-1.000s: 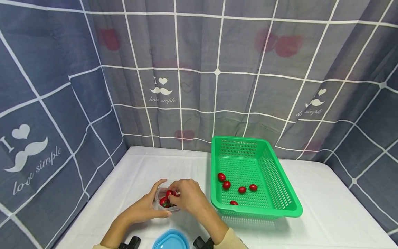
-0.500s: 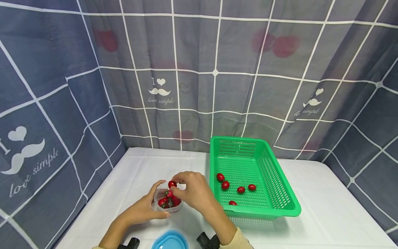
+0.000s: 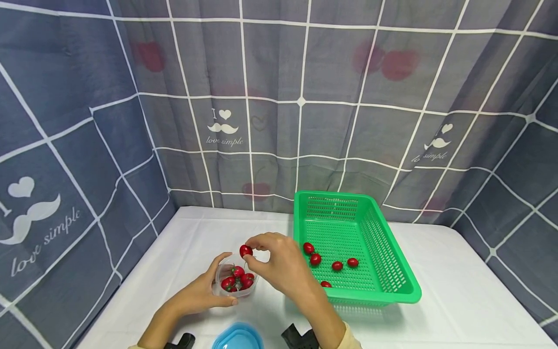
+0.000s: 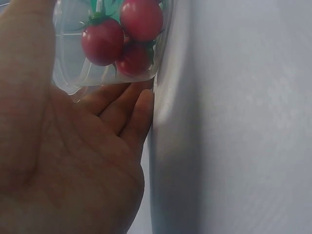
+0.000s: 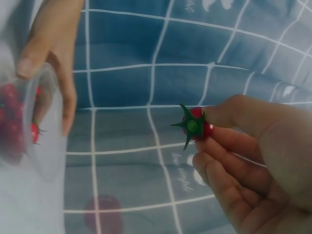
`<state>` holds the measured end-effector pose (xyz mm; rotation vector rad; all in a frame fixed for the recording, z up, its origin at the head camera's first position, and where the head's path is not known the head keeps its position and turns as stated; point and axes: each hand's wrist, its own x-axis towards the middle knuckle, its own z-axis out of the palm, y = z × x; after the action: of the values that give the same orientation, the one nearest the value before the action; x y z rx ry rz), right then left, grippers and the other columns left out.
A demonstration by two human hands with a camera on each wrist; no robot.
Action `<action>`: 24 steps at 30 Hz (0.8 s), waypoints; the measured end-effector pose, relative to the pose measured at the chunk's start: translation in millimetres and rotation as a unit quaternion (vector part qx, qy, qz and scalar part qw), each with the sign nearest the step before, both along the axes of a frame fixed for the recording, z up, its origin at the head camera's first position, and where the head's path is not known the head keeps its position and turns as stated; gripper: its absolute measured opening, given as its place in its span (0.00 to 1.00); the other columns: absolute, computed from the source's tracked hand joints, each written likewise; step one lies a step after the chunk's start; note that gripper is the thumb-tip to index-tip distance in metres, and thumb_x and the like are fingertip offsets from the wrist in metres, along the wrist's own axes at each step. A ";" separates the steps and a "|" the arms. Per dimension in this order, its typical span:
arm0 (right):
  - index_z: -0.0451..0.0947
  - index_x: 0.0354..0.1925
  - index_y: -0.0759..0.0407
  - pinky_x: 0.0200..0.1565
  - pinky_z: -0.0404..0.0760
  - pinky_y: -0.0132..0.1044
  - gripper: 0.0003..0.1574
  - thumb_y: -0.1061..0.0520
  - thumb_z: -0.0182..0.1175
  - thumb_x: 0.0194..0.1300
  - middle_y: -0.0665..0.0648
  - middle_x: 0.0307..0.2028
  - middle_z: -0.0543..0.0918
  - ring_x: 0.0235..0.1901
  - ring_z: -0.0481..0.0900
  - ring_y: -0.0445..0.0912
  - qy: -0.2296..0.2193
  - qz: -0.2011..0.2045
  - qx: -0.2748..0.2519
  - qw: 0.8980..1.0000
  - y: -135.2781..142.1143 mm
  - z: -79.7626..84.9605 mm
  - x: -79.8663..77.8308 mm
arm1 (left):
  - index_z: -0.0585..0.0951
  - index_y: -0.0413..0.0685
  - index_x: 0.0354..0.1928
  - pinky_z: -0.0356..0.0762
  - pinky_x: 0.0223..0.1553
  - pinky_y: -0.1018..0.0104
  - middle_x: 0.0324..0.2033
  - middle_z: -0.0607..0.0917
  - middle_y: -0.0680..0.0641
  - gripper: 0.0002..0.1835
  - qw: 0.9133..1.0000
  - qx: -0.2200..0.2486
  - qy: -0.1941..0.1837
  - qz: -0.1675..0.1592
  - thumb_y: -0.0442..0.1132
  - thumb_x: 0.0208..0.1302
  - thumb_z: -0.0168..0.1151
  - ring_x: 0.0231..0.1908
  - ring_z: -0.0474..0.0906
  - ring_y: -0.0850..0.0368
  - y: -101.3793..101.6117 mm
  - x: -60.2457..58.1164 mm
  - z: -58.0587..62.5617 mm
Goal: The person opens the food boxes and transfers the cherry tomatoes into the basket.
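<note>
My left hand (image 3: 196, 294) grips a small clear plastic container (image 3: 222, 269), thumb on the near side and fingers on the far side. Several red cherry tomatoes (image 3: 237, 271) with green stalks lie inside it; the left wrist view shows some tomatoes (image 4: 102, 42) through the clear wall. Just above the container's far right rim, my right hand (image 3: 283, 266) pinches one cherry tomato (image 3: 245, 250) between thumb and fingertips. In the right wrist view that tomato's green star-shaped top (image 5: 191, 126) faces the camera.
A green perforated basket (image 3: 362, 294) stands to the right, with several loose cherry tomatoes (image 3: 316, 260) on its floor. A blue lid (image 3: 239, 338) lies at the near edge of the white-covered table (image 3: 444, 291). Grey checked curtains (image 3: 279, 126) enclose the back and sides.
My right hand has lifted a cherry tomato out of the container and moved it up and slightly right. My left hand keeps its hold on the container.
</note>
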<state>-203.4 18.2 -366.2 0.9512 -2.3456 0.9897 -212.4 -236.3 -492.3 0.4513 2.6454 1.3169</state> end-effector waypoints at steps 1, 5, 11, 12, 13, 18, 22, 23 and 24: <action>0.90 0.41 0.51 0.46 0.85 0.35 0.07 0.56 0.73 0.63 0.47 0.38 0.91 0.41 0.88 0.42 0.000 -0.002 -0.003 1.000 1.5 1.8 1.2 | 0.49 0.60 0.80 0.59 0.65 0.23 0.71 0.73 0.42 0.60 1.000 0.000 -0.001 0.001 0.55 0.53 0.80 0.73 0.65 0.35 0.2 -0.1 0.1; 0.90 0.41 0.50 0.46 0.85 0.36 0.07 0.56 0.73 0.62 0.46 0.38 0.90 0.41 0.87 0.40 0.000 -0.010 -0.014 1.000 7.9 8.0 5.3 | 0.49 0.60 0.80 0.58 0.65 0.23 0.71 0.72 0.42 0.60 1.000 0.002 -0.006 0.000 0.55 0.53 0.80 0.73 0.64 0.35 0.5 -0.7 0.3; 0.90 0.41 0.50 0.45 0.85 0.36 0.09 0.56 0.75 0.60 0.45 0.38 0.90 0.40 0.86 0.38 0.019 -0.017 -0.032 0.999 17.0 15.7 8.9 | 0.50 0.61 0.80 0.59 0.66 0.24 0.71 0.72 0.43 0.59 1.000 0.004 -0.008 0.000 0.54 0.53 0.80 0.73 0.64 0.36 0.0 -0.9 -0.3; 0.90 0.41 0.50 0.45 0.85 0.36 0.09 0.57 0.75 0.60 0.45 0.38 0.90 0.40 0.86 0.38 0.024 -0.016 -0.035 0.999 18.5 16.8 9.3 | 0.50 0.61 0.80 0.59 0.66 0.24 0.71 0.72 0.43 0.59 1.000 0.003 -0.008 0.001 0.55 0.53 0.80 0.73 0.64 0.37 -0.2 -0.9 -0.4; 0.90 0.41 0.50 0.45 0.85 0.36 0.09 0.57 0.75 0.60 0.45 0.38 0.90 0.40 0.86 0.39 0.029 -0.015 -0.039 0.999 20.1 17.9 9.6 | 0.50 0.62 0.80 0.59 0.66 0.24 0.71 0.73 0.44 0.59 1.000 0.001 -0.008 0.003 0.55 0.53 0.80 0.73 0.64 0.37 -0.3 -0.9 -0.5; 0.89 0.42 0.51 0.46 0.85 0.34 0.10 0.58 0.76 0.59 0.44 0.38 0.90 0.40 0.85 0.38 0.040 -0.012 -0.061 0.997 29.4 22.6 10.6 | 0.50 0.62 0.80 0.61 0.66 0.25 0.70 0.73 0.44 0.60 1.000 0.001 -0.006 0.006 0.55 0.52 0.81 0.72 0.65 0.37 -0.1 -0.6 -0.5; 0.89 0.43 0.51 0.46 0.85 0.35 0.13 0.57 0.77 0.59 0.44 0.38 0.89 0.41 0.85 0.39 0.038 -0.025 -0.071 0.996 37.2 25.3 10.6 | 0.50 0.61 0.80 0.61 0.66 0.26 0.70 0.74 0.43 0.60 1.000 0.003 -0.003 0.004 0.54 0.52 0.81 0.72 0.65 0.37 0.4 -0.6 0.0; 0.89 0.43 0.51 0.47 0.85 0.35 0.13 0.57 0.77 0.58 0.44 0.38 0.89 0.41 0.85 0.39 0.038 -0.029 -0.073 0.996 39.2 25.9 10.4 | 0.50 0.61 0.80 0.61 0.66 0.26 0.70 0.74 0.43 0.60 1.000 0.003 -0.001 0.003 0.54 0.52 0.81 0.72 0.65 0.37 0.4 -0.7 0.1; 0.89 0.44 0.52 0.46 0.85 0.35 0.14 0.57 0.77 0.58 0.44 0.38 0.89 0.41 0.86 0.39 0.038 -0.035 -0.074 0.996 41.0 26.7 10.3 | 0.50 0.60 0.80 0.61 0.66 0.26 0.70 0.74 0.44 0.60 1.000 0.004 0.000 0.002 0.54 0.52 0.81 0.72 0.65 0.37 0.5 -0.8 0.2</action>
<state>-193.1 59.2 -339.5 0.8295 -2.1936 1.0630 -213.1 -235.8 -492.1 0.4465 2.6429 1.3299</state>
